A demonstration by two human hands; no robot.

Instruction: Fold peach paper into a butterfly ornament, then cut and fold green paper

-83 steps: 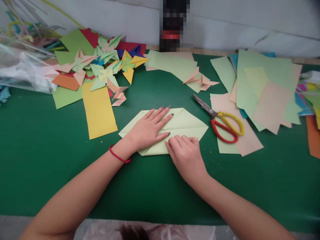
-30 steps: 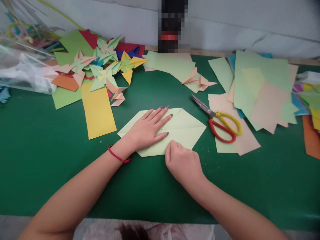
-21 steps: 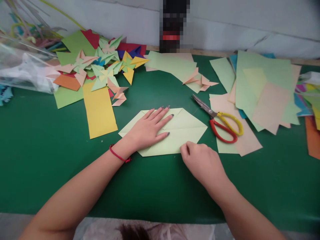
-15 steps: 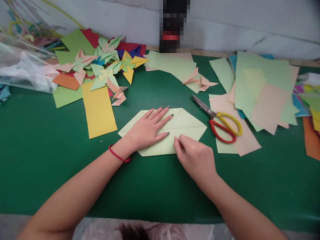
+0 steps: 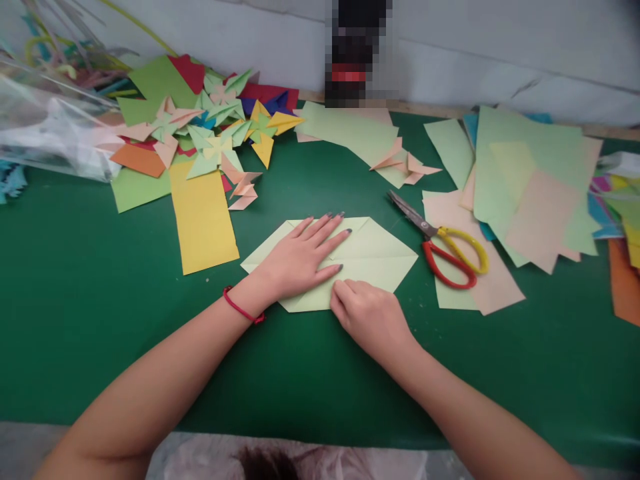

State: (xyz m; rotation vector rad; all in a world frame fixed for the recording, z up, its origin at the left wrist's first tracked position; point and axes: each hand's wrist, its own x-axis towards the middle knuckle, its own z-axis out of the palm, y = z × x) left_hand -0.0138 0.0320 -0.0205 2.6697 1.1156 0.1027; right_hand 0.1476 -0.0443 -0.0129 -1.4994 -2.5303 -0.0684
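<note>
A pale green sheet of paper (image 5: pixel 370 247), folded into a six-sided shape with a crease along its middle, lies flat in front of me. My left hand (image 5: pixel 305 260) rests on its left half, palm down and fingers spread. On the near edge of the paper sits my right hand (image 5: pixel 370 313), curled into a fist, its thumb and forefinger against the sheet; nothing shows in it. Scissors (image 5: pixel 433 237) with one yellow and one red handle lie to the right, blades partly apart, their handles over loose pale sheets (image 5: pixel 495 280).
Folded paper pieces (image 5: pixel 215 143) in several colours are heaped at the back left, beside a yellow sheet (image 5: pixel 205 227). A clear plastic bag (image 5: pixel 55 140) is at far left. More pale sheets (image 5: pixel 530 153) are stacked back right on the green table (image 5: pixel 280 380).
My right fist has slid left along the near edge of the folded paper, closer to my left hand. My left hand stays spread on the sheet. The view has shifted slightly.
</note>
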